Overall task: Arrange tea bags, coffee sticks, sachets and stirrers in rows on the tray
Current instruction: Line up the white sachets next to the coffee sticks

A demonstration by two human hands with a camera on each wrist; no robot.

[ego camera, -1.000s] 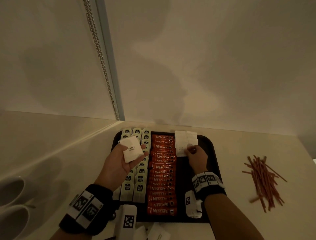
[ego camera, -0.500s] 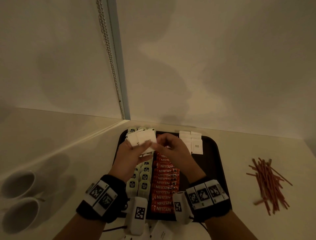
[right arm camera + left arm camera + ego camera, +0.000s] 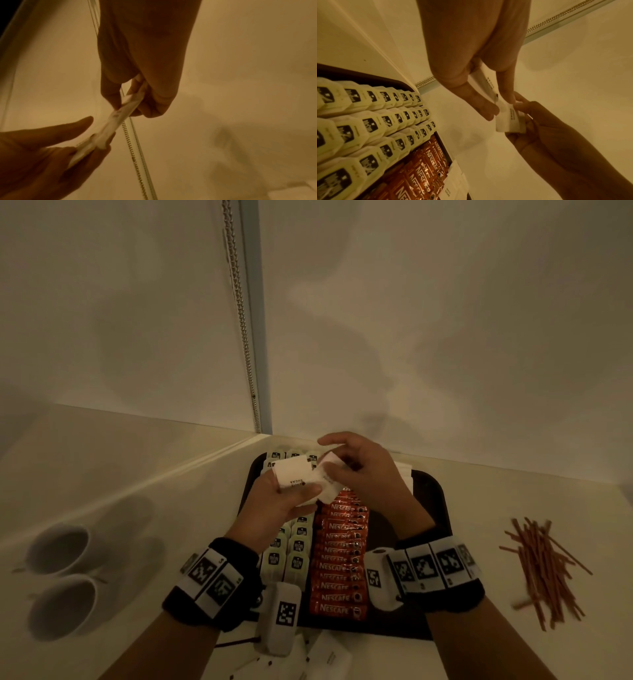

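My left hand (image 3: 274, 505) holds a small stack of white sugar sachets (image 3: 294, 474) above the back of the black tray (image 3: 431, 494). My right hand (image 3: 363, 474) pinches one sachet (image 3: 327, 475) at the stack's right edge. In the left wrist view the pinched sachet (image 3: 510, 121) sticks out from the stack (image 3: 486, 83). On the tray lie rows of tea bags (image 3: 291, 556), a row of red Nescafe sticks (image 3: 339, 559) and a few white sachets (image 3: 406, 474) at the back right, partly hidden by my right hand. Brown stirrers (image 3: 544, 566) lie in a loose pile on the counter, right of the tray.
Two white cups (image 3: 61, 577) stand on the counter at the left. Loose white sachets (image 3: 325, 659) lie in front of the tray's near edge. A wall and a window frame with a bead chain (image 3: 243, 320) close off the back.
My right hand left the sachet row on the tray and came over to the stack in my left hand, where it now pinches one sachet. Both hands are a little higher.
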